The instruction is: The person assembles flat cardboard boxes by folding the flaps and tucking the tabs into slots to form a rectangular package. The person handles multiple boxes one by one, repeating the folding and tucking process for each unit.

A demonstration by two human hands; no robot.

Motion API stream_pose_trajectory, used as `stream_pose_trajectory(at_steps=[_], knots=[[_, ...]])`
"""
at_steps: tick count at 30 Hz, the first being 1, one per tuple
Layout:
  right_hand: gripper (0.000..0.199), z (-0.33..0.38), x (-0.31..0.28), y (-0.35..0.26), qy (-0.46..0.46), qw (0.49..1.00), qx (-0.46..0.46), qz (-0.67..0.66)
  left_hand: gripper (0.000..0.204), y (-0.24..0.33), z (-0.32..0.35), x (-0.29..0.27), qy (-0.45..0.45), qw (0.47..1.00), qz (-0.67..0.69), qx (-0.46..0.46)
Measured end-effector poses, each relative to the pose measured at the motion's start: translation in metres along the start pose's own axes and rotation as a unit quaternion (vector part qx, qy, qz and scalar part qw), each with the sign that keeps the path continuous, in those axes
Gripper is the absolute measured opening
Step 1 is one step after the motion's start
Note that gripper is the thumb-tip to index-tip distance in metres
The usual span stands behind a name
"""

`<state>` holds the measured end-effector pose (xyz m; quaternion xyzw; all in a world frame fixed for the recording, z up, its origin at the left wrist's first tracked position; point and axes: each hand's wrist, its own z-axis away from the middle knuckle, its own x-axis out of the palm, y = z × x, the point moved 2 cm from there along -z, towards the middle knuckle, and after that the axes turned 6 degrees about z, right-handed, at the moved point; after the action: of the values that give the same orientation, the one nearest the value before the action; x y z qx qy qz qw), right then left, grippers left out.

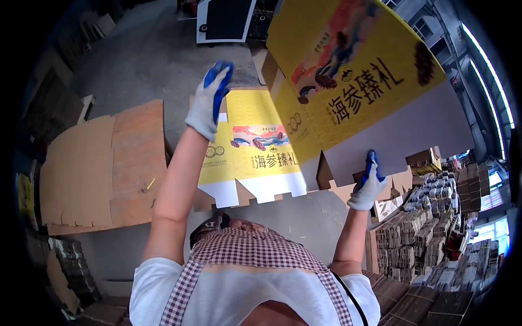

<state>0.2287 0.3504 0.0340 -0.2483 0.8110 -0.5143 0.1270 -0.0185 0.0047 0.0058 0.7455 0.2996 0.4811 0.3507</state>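
Note:
A large printed yellow cardboard sheet [380,103] with a white lower border is tilted up on the right. My right hand [371,187], in a white glove with blue coating, grips its lower edge, the blue thumb lying over the white border. Another printed yellow cardboard blank [261,117] with slotted white flaps lies flat in front of me. Over its left side reaches my left hand [211,100], gloved the same way. Its fingers are stretched out and hold nothing that I can see.
To the left is a brown board [136,163] with plain cardboard [76,168] on it. Bundled stacks of flat cardboard [408,233] fill the right side. A white-framed dark panel [225,20] stands beyond the grey concrete floor [141,65].

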Motion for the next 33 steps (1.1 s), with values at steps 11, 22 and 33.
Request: stream_pose_trajectory(at_steps=[11,22,33], knots=[[0.059,0.086,0.050,0.109,-0.114,0.881,0.329,-0.321,0.033,-0.120,0.119,-0.135,0.176,0.921,0.279,-0.205],[0.061,0.219,0.009,0.252,-0.331,0.640,0.693,0.028,0.047,-0.214,0.147,-0.227,0.296,0.907,-0.236,-0.183],[0.049,0.172,0.084,0.232,-0.505,0.753,-0.152,0.394,0.048,-0.207,0.164,-0.101,-0.022,0.711,-0.703,-0.004]])
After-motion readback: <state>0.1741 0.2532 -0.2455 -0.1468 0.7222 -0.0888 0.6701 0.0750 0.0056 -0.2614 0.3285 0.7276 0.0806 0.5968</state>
